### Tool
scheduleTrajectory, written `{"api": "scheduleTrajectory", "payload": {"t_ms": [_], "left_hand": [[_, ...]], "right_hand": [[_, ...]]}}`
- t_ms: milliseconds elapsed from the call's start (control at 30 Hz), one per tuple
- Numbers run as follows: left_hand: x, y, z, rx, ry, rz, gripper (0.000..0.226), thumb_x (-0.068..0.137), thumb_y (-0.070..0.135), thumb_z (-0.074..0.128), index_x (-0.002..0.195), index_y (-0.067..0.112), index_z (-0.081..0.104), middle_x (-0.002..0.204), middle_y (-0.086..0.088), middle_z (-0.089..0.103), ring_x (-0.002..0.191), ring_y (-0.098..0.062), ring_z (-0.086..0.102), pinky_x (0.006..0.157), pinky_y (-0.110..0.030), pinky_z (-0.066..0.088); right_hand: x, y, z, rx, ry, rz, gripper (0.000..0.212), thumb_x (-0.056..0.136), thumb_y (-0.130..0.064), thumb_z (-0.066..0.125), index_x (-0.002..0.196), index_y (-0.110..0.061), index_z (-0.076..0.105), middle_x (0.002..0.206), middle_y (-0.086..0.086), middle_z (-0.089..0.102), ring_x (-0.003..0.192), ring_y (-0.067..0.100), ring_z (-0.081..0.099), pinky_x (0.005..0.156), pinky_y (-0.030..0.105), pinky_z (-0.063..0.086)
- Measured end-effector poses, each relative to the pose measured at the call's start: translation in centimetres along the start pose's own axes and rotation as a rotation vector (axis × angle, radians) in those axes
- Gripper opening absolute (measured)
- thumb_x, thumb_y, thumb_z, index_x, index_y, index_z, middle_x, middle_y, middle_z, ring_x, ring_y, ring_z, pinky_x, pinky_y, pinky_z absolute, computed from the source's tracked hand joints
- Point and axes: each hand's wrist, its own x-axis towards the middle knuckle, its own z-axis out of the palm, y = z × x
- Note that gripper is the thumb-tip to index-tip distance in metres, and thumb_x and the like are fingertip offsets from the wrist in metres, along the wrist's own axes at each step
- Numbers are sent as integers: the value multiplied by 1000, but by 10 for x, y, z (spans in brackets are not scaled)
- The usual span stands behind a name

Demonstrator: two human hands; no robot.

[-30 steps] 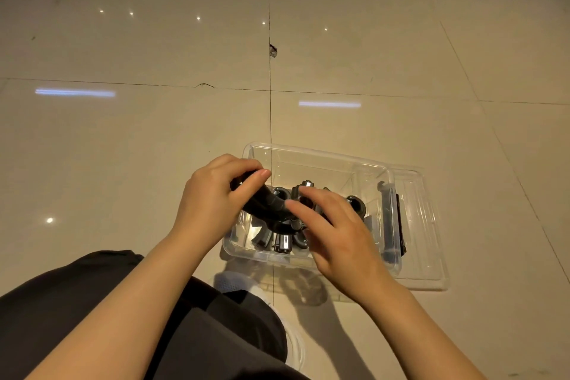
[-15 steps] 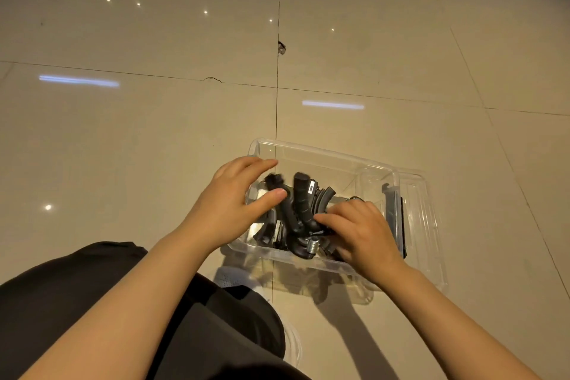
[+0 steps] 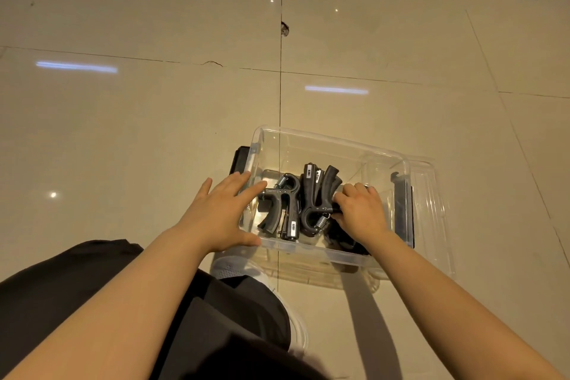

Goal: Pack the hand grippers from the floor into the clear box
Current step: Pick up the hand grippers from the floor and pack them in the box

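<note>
A: Where are the hand grippers [image 3: 303, 200]?
B: Lower middle of the frame, inside the clear box [image 3: 327, 145] on the tiled floor [image 3: 138, 120]. Black, curved handles, silver springs, lying flat with handles running roughly up and down the frame.
A: The hands?
B: Left hand [image 3: 220, 213] spread, fingers straight, over the box's left wall. Right hand [image 3: 359, 210] reaches inside, fingers curled on the right-hand gripper's handle.
</note>
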Motion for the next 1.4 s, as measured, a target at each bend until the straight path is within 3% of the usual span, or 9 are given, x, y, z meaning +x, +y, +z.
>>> {"api": "scheduleTrajectory", "payload": {"t_ms": [167,300,400,533,600,700,933,1167,1400], "left_hand": [[2,1,1,-48,-112,-25,93,78,67,53,148,38,-1,158,3,-4,144,-14,5,115,-45,-1],[2,1,2,-54,-139,-40,92,78,69,52,148,38,1,158,4,-6,144,-16,5,115,-46,3],[3,0,3,-46,-133,-51,90,78,71,48,148,37,3,158,5,-6,145,-17,1,115,-47,6],[2,3,4,-33,-121,-59,87,79,72,46,148,37,4,158,6,-7,144,-17,-5,116,-47,5],[1,3,5,-22,-137,-60,87,79,72,45,148,38,4,157,7,-11,144,-17,-8,116,-48,4],[0,2,7,50,-159,-51,87,79,73,42,148,39,2,156,6,-16,144,-16,-12,115,-49,1],[-3,6,9,328,-125,7,82,85,69,39,149,35,0,155,-3,-19,144,-18,-9,114,-48,-5],[-3,4,8,335,-76,9,65,96,41,44,149,34,6,157,-5,-14,145,-19,-5,115,-51,-3],[-4,2,9,345,-43,9,61,96,39,46,147,37,13,158,-4,-10,145,-19,-5,110,-59,-5]], "right_hand": [[-4,2,7,-97,23,11,32,52,-32,85,73,-16,67,76,3,64,73,24,59,67,36,46],[-7,2,9,-96,-10,25,35,76,-42,70,98,-15,65,97,3,64,94,25,57,83,38,40],[-11,4,8,-25,57,27,43,79,-44,67,110,-15,60,113,7,60,104,28,54,87,40,40],[-6,-6,11,111,-33,-133,71,79,-40,69,141,-23,36,151,11,26,137,33,26,109,49,25],[0,-9,13,105,-82,-166,77,81,-42,67,145,-30,28,156,7,17,143,29,13,114,51,13],[3,-4,14,100,-121,-132,81,81,-47,66,147,-32,22,156,3,17,145,24,10,114,54,9],[-1,-2,18,77,-83,-98,69,80,-48,65,139,-23,39,154,3,24,141,28,21,112,53,16],[-2,-2,19,11,-52,-135,60,73,-48,72,123,-21,54,144,15,38,127,37,41,98,54,37],[8,1,13,-45,-173,-218,59,84,-55,57,134,-26,45,158,9,4,143,39,4,113,56,14]]}}
